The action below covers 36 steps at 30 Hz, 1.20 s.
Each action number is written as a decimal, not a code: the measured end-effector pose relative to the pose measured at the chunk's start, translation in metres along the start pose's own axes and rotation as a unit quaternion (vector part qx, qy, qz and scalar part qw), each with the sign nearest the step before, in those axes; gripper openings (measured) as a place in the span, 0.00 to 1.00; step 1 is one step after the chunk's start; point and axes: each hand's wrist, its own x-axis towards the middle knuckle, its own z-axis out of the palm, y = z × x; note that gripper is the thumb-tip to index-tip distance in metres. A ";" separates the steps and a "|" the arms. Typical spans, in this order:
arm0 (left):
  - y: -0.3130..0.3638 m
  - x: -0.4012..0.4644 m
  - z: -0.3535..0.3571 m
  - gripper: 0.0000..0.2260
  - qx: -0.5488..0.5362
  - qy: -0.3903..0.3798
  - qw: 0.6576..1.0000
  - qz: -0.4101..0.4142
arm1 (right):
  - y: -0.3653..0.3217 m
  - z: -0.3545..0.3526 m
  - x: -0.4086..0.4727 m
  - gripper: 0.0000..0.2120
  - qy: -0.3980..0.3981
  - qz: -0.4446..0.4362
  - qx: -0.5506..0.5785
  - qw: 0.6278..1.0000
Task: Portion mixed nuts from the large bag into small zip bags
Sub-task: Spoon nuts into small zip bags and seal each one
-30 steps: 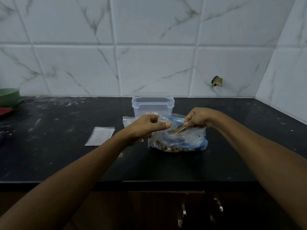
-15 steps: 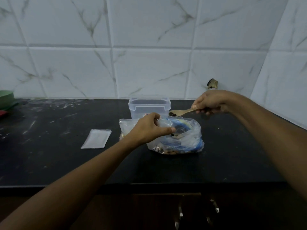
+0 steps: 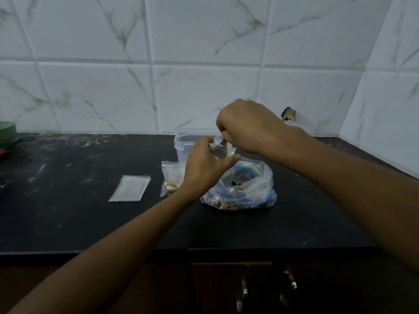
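Observation:
The large clear bag with blue print (image 3: 247,189) lies open on the black counter (image 3: 68,211), nuts showing at its bottom. Above it my left hand (image 3: 204,166) holds a small clear zip bag (image 3: 221,150) up by its mouth. My right hand (image 3: 244,125) grips a wooden spoon (image 3: 224,142) whose tip dips into that small bag; most of the spoon is hidden by the hand. A small zip bag with nuts in it (image 3: 172,180) lies behind my left wrist. An empty flat zip bag (image 3: 130,188) lies further left.
A clear plastic container (image 3: 183,146) stands behind the bags near the tiled wall. A green bowl (image 3: 6,133) sits at the far left edge. Cabinet handles (image 3: 243,288) show below the counter's front edge.
My right hand lifted the spoon out of the large bag and swung it left over the small bag. My left hand raised the small bag to meet it.

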 end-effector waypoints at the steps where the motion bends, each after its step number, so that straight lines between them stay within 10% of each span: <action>1: 0.000 0.000 0.000 0.35 -0.008 0.007 1.000 0.001 | -0.001 -0.003 0.000 0.12 0.009 -0.006 -0.010 1.000; 13: -0.002 -0.003 -0.019 0.25 -0.108 -0.025 0.993 -0.044 | 0.057 -0.018 0.001 0.05 0.026 0.159 0.155 0.975; 26: -0.011 -0.006 -0.025 0.25 -0.192 -0.134 0.956 -0.178 | 0.048 0.111 -0.013 0.05 -0.290 0.129 0.267 0.910; 36: -0.003 -0.015 -0.025 0.32 -0.199 -0.148 0.948 -0.199 | 0.036 0.139 -0.015 0.06 -0.315 0.147 0.439 0.828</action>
